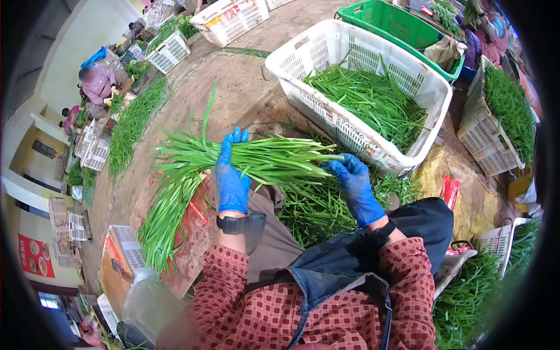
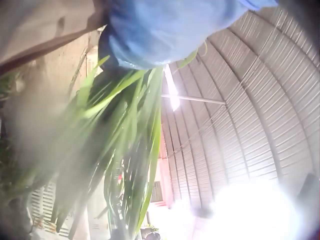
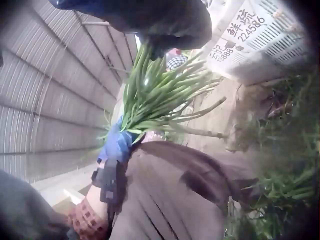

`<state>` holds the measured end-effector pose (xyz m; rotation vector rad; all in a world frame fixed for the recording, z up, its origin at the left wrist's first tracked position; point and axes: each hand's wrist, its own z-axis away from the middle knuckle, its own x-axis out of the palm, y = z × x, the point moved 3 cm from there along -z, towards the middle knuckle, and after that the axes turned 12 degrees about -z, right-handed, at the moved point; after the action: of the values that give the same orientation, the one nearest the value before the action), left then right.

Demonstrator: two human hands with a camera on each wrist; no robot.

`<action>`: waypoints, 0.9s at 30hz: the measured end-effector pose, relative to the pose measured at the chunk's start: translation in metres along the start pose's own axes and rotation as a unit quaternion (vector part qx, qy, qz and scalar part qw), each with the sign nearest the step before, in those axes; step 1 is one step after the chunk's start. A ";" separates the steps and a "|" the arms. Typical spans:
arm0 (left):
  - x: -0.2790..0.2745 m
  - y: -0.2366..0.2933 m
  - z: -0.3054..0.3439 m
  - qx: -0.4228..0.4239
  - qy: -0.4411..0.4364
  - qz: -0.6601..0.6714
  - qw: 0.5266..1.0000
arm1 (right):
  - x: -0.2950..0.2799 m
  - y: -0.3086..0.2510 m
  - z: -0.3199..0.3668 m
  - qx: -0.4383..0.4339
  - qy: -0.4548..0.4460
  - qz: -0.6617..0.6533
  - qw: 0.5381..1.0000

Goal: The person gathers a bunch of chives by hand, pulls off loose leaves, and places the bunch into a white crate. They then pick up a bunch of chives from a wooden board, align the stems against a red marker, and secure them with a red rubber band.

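My left hand (image 1: 233,181), in a blue glove, grips a thick bunch of garlic chives (image 1: 280,158) around its middle. The leafy ends droop to the left over the knee, while the pale stem ends point right. At those ends, my blue-gloved right hand (image 1: 357,188) has its thumb and fingers pinched on a stalk. The left wrist view shows long leaves (image 2: 132,115) hanging past the glove. In the right wrist view the stems (image 3: 155,95) fan out from the left hand. Loose chives (image 1: 312,213) lie in a heap below, between the legs.
A white crate (image 1: 350,119) partly filled with chives stands just ahead, a green crate (image 1: 388,23) behind it. More crates of chives (image 1: 507,111) line the right. Red strips (image 1: 449,191) lie on a yellow sack at the right. Another person (image 1: 102,87) sits at the far left.
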<state>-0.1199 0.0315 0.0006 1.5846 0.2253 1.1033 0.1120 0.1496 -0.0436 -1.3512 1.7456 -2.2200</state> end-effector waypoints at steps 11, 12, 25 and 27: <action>-0.010 0.006 -0.009 0.074 0.001 0.101 0.992 | -0.073 -0.014 -0.007 0.053 -0.046 0.523 0.850; -0.011 0.006 -0.008 0.103 0.011 0.069 0.992 | -0.075 -0.009 -0.008 -0.017 0.039 0.247 0.968; -0.036 0.005 -0.018 0.077 -0.002 0.234 0.969 | 0.057 -0.016 0.049 -0.162 -0.323 0.557 0.747; -0.024 0.009 -0.010 0.062 0.058 0.230 0.970 | 0.035 -0.031 0.030 -0.088 -0.263 0.495 0.823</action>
<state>-0.1441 0.0196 -0.0051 1.7347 -0.0006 1.5667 0.1233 0.1209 0.0023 -0.6538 1.8033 -1.0271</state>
